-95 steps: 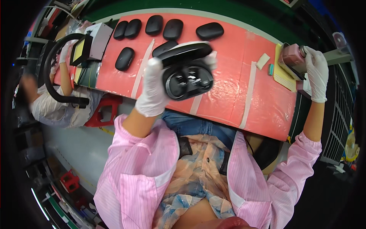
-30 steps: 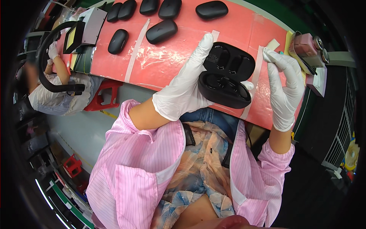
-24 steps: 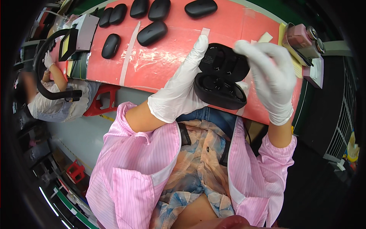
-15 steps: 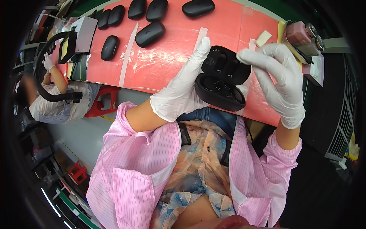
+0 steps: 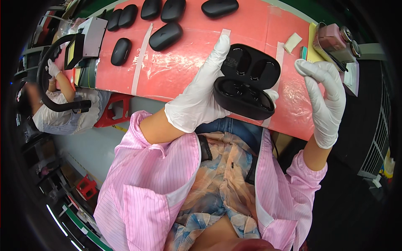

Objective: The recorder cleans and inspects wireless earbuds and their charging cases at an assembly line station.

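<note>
My gloved left hand (image 5: 201, 90) is wrapped under a black earbud charging case (image 5: 243, 99), thumb raised along its left side. The lid of that case stands open, and its dark, glossy hollows face up; I cannot tell whether earbuds sit in them. Apart from the case, to its right, is my gloved right hand (image 5: 324, 94). Its thumb and forefinger are pinched together at the tips; anything between them is too small or hidden to name.
Several closed black cases (image 5: 166, 37) lie on the pink mat (image 5: 184, 69) at the far left and middle. A white block (image 5: 292, 42) and jars (image 5: 330, 38) are at the right. A black curved tube (image 5: 41, 77) and another person's gloved hand (image 5: 53, 68) are at far left.
My right hand has moved away from the open lid, to the right and slightly down, fingers still pinched. My left hand keeps hold of the case, now tilted a little differently.
</note>
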`<state>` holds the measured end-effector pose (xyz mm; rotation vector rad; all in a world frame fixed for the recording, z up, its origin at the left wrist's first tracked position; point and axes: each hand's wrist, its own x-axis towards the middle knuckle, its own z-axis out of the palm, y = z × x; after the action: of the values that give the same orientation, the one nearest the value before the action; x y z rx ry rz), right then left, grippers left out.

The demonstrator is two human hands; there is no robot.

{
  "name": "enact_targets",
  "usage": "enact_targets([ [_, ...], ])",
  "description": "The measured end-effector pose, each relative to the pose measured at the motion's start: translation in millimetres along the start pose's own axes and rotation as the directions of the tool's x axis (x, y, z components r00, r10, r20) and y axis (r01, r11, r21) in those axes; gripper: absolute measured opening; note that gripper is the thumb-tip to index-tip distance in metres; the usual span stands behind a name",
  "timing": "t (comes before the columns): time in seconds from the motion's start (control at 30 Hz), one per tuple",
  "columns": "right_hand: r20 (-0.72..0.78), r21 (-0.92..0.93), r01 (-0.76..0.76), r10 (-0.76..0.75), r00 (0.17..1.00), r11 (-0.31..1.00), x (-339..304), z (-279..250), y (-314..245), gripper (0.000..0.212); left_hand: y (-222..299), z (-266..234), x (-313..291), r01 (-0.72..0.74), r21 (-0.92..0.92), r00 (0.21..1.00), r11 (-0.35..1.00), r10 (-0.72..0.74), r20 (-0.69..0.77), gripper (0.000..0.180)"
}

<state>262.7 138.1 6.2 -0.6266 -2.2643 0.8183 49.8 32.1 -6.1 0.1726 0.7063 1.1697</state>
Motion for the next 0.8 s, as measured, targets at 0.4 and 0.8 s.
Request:
enact_targets([
  [0.4, -0.414, 0.334, -0.201, 0.335, 0.847, 0.921, -4.9, 53.6, 0.1, 0.025, -5.0, -3.1, 29.8, -0.173, -0.233, 0.981, 0.957, 0.145, -0.131, 0.04],
  [0.8, -0.303, 0.413, -0.143, 0.283, 0.91, 0.9, -14.7, 60.1, 19.2, 0.028, -15.5, -16.0, 32.5, 0.112, -0.226, 0.994, 0.968, -0.112, 0.012, 0.034],
])
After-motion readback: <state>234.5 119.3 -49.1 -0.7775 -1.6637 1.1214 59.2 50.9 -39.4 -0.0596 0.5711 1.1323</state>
